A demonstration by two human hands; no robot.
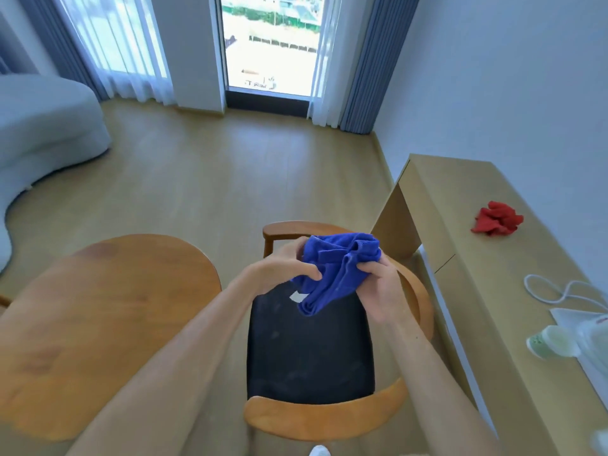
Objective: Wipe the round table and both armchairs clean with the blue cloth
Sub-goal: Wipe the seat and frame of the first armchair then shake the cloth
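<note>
The blue cloth (332, 274), a soft, nubbly terry fabric bunched into loose folds, is being held up in the air above the dark seat of an armchair (309, 350). It is being gripped on its left side by the left hand (283, 268), whose fingers are being curled around a gathered fold, and on its right side by the right hand (378, 284), whose fingers are being closed tightly over the crumpled edge. A small white tag is hanging from the cloth's lower left part. The armchair's seat is being shown as a flat, matte black pad, faintly dusty, framed by a curved rail of smooth orange-brown wood. Just to the left of it, the round table (98, 324) is being seen with a glossy, warm wooden top bearing darker patches. To the right, a long, pale wooden desk (460, 258) with straight edges is being occupied by a crumpled red cloth (496, 219) and a looped white cable (559, 292). A rounded grey sofa (42, 126) is being seen at far left on the light plank floor.
</note>
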